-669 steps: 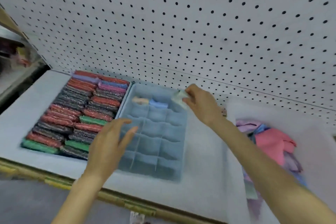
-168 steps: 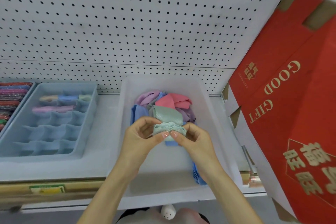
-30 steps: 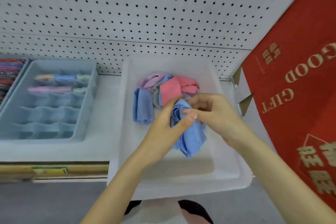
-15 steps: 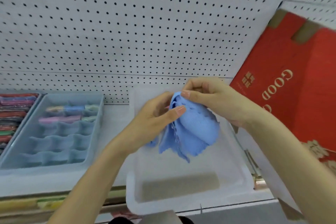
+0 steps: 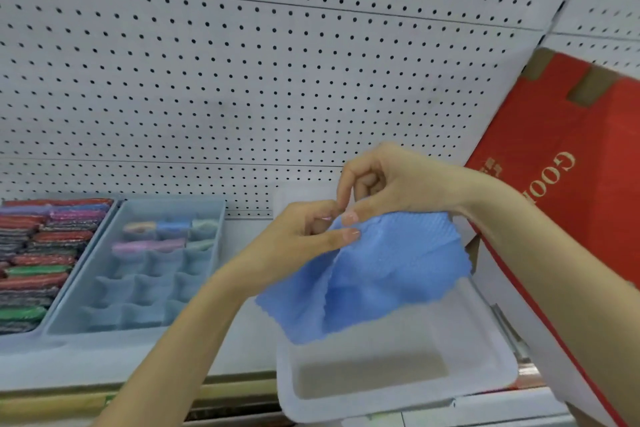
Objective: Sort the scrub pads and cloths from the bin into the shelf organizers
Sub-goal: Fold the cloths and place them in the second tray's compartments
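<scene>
A blue cloth (image 5: 388, 270) hangs spread out above the white bin (image 5: 398, 388). My left hand (image 5: 304, 239) pinches its top left corner and my right hand (image 5: 391, 184) pinches its upper edge, the fingertips of both hands close together. The cloth hides the other cloths in the bin. On the shelf to the left stands a light blue divided organizer (image 5: 138, 288) with rolled cloths (image 5: 162, 236) in its two back rows. Further left, a tray holds rows of scrub pads (image 5: 34, 260) in red, green and dark colours.
A white pegboard wall (image 5: 277, 80) rises behind the shelf. A big red gift box (image 5: 571, 184) leans in at the right, close to my right forearm. The shelf's front edge (image 5: 173, 392) runs along the bottom.
I have lifted the blue cloth out of the bin and opened it wider between my hands. The view has tilted up towards the pegboard.
</scene>
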Motion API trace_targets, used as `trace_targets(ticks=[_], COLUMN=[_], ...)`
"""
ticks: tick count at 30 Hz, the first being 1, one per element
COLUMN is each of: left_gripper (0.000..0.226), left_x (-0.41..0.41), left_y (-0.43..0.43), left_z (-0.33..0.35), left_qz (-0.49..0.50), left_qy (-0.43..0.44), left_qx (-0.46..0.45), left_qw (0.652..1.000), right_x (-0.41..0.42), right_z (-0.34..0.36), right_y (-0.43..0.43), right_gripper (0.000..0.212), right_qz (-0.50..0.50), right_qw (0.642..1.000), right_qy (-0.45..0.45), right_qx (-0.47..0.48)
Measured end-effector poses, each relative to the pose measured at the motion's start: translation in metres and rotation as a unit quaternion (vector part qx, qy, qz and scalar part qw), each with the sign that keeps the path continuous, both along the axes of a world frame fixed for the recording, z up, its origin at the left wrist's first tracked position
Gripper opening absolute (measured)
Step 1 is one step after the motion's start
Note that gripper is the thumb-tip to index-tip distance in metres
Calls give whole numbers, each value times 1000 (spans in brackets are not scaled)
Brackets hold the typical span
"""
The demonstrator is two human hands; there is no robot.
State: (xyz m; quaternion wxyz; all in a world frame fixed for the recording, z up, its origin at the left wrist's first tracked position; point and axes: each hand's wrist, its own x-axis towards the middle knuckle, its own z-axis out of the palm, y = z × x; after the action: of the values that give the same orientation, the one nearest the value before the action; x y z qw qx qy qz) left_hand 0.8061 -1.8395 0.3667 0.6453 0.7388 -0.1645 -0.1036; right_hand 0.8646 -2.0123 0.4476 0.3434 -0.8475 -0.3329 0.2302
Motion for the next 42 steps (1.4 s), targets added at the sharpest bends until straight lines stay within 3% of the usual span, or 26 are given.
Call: trace_targets(ticks=[2,5,7,10,13,17,19,22,25,28,30,33,39,42], left_gripper=[22,30,23,20,30,18,12,25,26,25,24,24,22,23], left_x=[3,5,4,3,3,7,11,17,17,15,18,23,28,31], left_y=[1,5,9,10,9,-2,-12,-18,-22,-30,-33,-33,-35,-44], left_z=[3,4,3,0,-6,-12,-10,-7,-1,8,14,21,29,31], left_qz=[36,110,149,167,142,102,140,223,259,255,258,273,321,334], left_qy=[-36,-70,-109,-174,-144,-85,-81,-87,-115,-149,-164,-169,-99,-88], left_qx=[18,2,20,118,132,65,32,6,12,27,43,31,-87,-116], left_qw=[999,991,983,963,970,989,986,971,959,955,951,947,938,931], right_x=[7,16,17,15,11,3,-1,-4,-3,-3,-1,5,12,16], right_z=[7,-3,-20,-42,-46,-43,-42,-41,-43,-53,-62,-70,-72,-64], right_y=[-6,-23,-30,-28,-18,-8,-4,-8,-20,-25,-22,-23,-38,-42], right_gripper=[17,17,18,28,27,25,27,20,8,31,37,20,24,22], right_qz=[-13,-61,-104,-164,-212,-229,-215,-219,-260,-254,-254,-280,-296,-281], right_qw=[1000,996,986,959,941,953,963,963,949,943,929,903,815,790], right_qy=[11,63,119,171,159,89,43,8,14,94,147,166,168,157], right_qx=[-14,2,56,157,212,177,159,159,177,191,225,280,468,521])
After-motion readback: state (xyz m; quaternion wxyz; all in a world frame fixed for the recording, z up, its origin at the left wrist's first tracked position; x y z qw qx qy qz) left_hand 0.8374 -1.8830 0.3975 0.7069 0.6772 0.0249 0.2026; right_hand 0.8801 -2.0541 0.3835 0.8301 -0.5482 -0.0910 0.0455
